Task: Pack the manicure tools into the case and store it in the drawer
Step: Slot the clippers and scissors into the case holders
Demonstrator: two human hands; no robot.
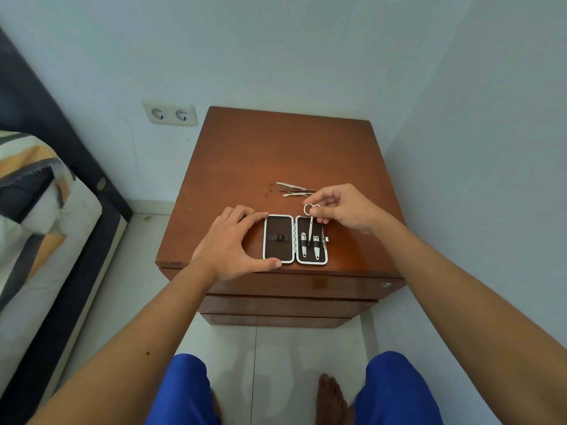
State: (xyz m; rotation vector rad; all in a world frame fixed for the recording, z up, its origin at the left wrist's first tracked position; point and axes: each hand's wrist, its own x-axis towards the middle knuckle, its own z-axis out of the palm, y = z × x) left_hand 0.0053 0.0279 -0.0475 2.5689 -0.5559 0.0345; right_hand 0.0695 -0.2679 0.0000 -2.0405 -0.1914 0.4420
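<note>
A small dark case (278,238) with a white rim lies open flat near the front edge of the brown nightstand (276,154). Its right half holds two nail clippers (310,244) under elastic loops. My right hand (343,208) pinches the ring handles of small scissors (310,223), whose blades point down into the right half between the clippers. My left hand (233,242) braces the case's left half, thumb at its lower edge and fingers at its top. Several loose slim metal tools (293,189) lie on the wood just behind the case.
The nightstand has drawer fronts (285,285) below its top, all shut, with a round lock at the right. A bed (40,216) stands to the left, a double wall socket (170,113) behind. My knees and bare feet are on the tiled floor below.
</note>
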